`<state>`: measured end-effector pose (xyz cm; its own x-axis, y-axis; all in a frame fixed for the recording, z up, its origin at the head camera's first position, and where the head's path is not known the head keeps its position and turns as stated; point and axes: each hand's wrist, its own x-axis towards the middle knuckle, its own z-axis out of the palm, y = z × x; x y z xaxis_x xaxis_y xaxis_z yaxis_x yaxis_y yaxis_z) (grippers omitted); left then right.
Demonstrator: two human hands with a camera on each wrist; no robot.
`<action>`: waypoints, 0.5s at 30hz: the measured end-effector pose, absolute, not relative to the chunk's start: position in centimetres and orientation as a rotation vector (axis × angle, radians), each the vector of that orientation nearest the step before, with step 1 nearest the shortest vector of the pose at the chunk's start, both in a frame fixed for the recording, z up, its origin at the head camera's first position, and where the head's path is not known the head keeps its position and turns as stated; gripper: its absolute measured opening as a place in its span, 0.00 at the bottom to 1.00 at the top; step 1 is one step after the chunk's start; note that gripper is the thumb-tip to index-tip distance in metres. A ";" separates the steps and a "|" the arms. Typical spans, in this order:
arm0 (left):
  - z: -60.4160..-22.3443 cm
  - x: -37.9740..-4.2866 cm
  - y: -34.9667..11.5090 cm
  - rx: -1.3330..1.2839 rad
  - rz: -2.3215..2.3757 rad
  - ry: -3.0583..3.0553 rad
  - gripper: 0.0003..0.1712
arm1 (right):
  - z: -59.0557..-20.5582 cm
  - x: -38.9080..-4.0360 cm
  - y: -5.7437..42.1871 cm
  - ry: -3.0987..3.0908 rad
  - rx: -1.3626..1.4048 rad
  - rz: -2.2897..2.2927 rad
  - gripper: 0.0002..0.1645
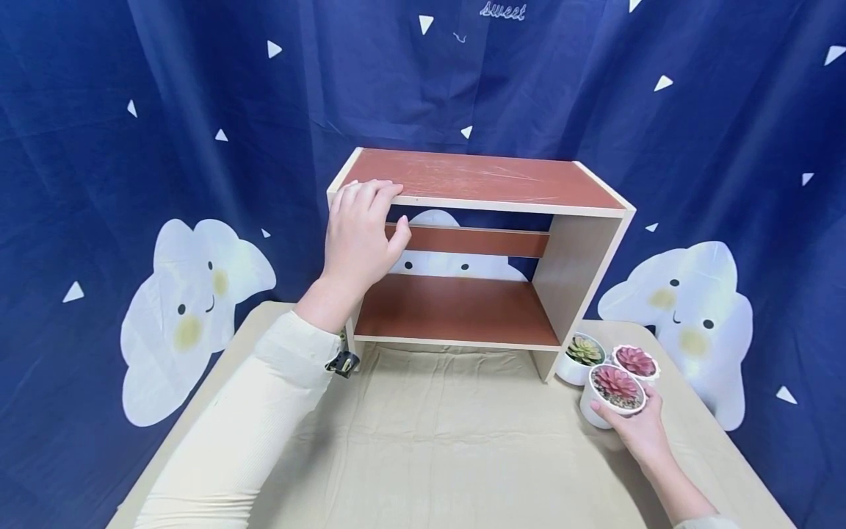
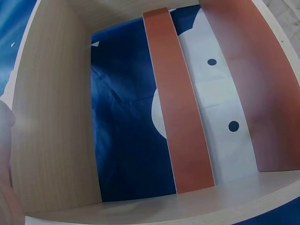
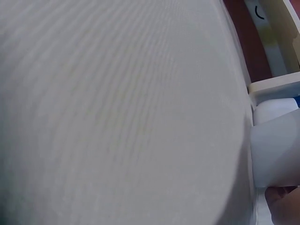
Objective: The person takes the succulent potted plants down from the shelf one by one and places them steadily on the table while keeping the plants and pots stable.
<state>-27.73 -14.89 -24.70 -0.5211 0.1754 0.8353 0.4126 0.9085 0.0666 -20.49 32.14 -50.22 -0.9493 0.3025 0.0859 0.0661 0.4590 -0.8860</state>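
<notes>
A small wooden shelf (image 1: 476,180) with reddish-brown boards stands at the table's far side. My left hand (image 1: 360,231) rests on its top at the front left corner, fingers over the board and thumb extended in front of the edge. To the right of the shelf, my right hand (image 1: 637,430) grips a white pot with a red succulent (image 1: 616,386), thumb in front. Close behind it are another potted red succulent (image 1: 636,361) and a potted green succulent (image 1: 584,350). In the right wrist view, the gripped white pot (image 3: 276,150) shows only partly at the right edge.
A beige cloth covers the table (image 1: 449,441). Behind it hangs a dark blue curtain (image 1: 370,81) with white triangles and smiling clouds. A black device (image 1: 342,363) is strapped at my left wrist. My pale sleeve (image 1: 231,433) crosses the table's left side.
</notes>
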 end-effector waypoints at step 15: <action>-24.7 -27.8 -14.8 -0.424 -0.330 -2.117 0.26 | -49.2 -20.0 32.4 -2.479 -0.330 1.566 0.64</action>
